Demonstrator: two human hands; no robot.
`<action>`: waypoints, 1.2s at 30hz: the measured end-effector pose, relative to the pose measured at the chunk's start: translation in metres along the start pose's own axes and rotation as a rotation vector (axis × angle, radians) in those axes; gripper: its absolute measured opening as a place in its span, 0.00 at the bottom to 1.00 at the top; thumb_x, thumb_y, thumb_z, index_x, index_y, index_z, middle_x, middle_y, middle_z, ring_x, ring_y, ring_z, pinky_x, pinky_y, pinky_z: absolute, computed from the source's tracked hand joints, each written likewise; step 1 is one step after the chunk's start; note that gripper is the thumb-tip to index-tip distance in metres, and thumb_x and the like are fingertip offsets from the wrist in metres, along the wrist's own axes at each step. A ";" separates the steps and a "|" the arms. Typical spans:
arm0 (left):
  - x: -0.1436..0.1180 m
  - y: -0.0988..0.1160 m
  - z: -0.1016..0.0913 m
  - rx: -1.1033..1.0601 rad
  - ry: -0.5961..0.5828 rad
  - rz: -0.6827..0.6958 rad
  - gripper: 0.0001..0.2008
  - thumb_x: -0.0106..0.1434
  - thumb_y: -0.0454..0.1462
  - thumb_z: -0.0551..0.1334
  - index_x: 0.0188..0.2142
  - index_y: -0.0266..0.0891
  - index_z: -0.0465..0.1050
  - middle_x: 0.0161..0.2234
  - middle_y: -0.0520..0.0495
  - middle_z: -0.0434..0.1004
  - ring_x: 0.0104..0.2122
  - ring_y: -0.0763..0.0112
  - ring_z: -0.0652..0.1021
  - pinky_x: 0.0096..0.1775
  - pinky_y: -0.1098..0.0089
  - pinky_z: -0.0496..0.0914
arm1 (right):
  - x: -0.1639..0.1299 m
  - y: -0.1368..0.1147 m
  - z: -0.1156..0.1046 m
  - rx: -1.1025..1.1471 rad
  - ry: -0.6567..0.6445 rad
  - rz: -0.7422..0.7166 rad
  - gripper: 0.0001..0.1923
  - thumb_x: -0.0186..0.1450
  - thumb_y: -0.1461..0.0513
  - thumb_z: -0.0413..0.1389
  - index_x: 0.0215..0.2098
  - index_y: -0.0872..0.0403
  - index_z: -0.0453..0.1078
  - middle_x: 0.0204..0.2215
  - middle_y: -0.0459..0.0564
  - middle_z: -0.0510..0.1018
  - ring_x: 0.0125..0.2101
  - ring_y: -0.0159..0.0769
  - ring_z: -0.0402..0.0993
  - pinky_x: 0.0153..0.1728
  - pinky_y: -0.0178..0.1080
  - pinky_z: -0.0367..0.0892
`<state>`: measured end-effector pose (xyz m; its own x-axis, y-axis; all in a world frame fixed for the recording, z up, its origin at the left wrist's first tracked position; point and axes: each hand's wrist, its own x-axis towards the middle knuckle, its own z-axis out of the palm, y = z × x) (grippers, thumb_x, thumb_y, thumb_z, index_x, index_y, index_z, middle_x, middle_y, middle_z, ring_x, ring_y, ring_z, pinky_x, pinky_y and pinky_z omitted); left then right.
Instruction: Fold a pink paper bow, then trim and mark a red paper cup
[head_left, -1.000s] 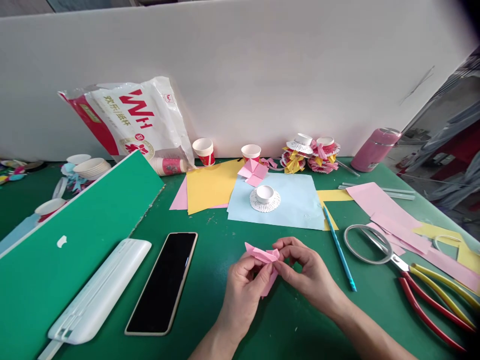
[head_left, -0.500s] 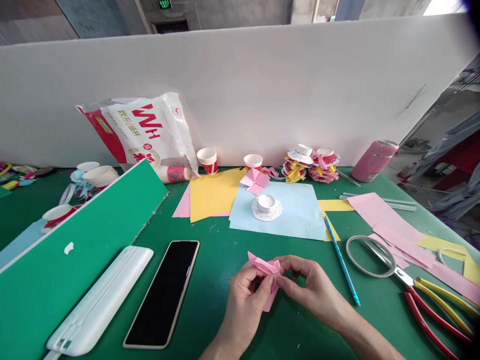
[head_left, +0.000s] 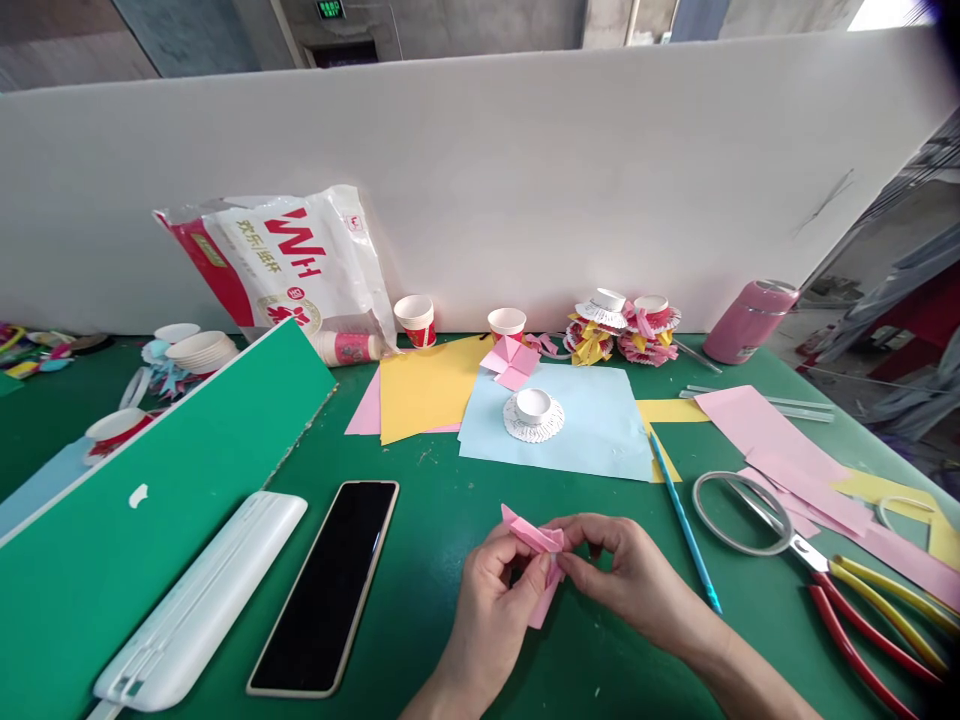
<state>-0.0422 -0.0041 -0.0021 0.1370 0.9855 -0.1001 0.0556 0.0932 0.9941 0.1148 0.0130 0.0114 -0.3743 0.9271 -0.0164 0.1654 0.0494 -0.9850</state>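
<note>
Close in front of me, a folded piece of pink paper (head_left: 541, 538) is held above the green table. My left hand (head_left: 499, 590) is closed on it, thumb on top, with one paper flap sticking out above the fingers and another below. Thumb and index finger of my right hand (head_left: 622, 560) pinch the paper's right edge. The fingers cover part of the folds. Beyond the hands, a small white cup (head_left: 533, 405) with a frilled white base rests on a light blue sheet (head_left: 585, 450). A folded pink paper piece (head_left: 512, 362) lies behind it.
To the left are a black phone (head_left: 324, 590), a white device (head_left: 202, 600) and a slanted green board (head_left: 172, 470). A blue pencil (head_left: 686, 525), scissors (head_left: 817, 565), a tape roll (head_left: 701, 510) and pink strips (head_left: 780, 440) lie right. Paper cups (head_left: 415, 318) and a pink bottle (head_left: 750, 320) stand behind.
Both hands and the folded paper have shifted very slightly to the right. The grip looks the same, and the things on the table have not moved.
</note>
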 end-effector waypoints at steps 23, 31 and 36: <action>-0.001 0.000 -0.001 0.005 -0.002 -0.007 0.09 0.59 0.40 0.60 0.32 0.36 0.75 0.34 0.42 0.75 0.33 0.64 0.75 0.36 0.67 0.70 | 0.001 0.002 -0.002 0.015 -0.040 0.007 0.08 0.62 0.62 0.54 0.32 0.53 0.75 0.36 0.49 0.79 0.38 0.42 0.73 0.40 0.40 0.67; -0.001 0.001 0.000 -0.001 0.012 -0.009 0.08 0.58 0.39 0.60 0.30 0.37 0.75 0.33 0.42 0.75 0.32 0.65 0.74 0.34 0.69 0.70 | 0.000 0.003 -0.002 -0.008 -0.020 -0.002 0.08 0.61 0.61 0.55 0.29 0.55 0.74 0.34 0.50 0.79 0.36 0.42 0.73 0.38 0.40 0.67; -0.001 0.004 0.001 -0.017 0.012 -0.024 0.09 0.58 0.40 0.61 0.29 0.36 0.75 0.33 0.42 0.75 0.33 0.63 0.75 0.35 0.66 0.71 | -0.001 0.001 -0.003 0.012 -0.054 0.001 0.09 0.62 0.63 0.53 0.33 0.53 0.76 0.35 0.49 0.79 0.36 0.41 0.73 0.38 0.40 0.67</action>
<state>-0.0414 -0.0048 0.0018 0.1243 0.9846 -0.1232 0.0414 0.1189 0.9920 0.1177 0.0135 0.0105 -0.4230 0.9057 -0.0266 0.1547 0.0433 -0.9870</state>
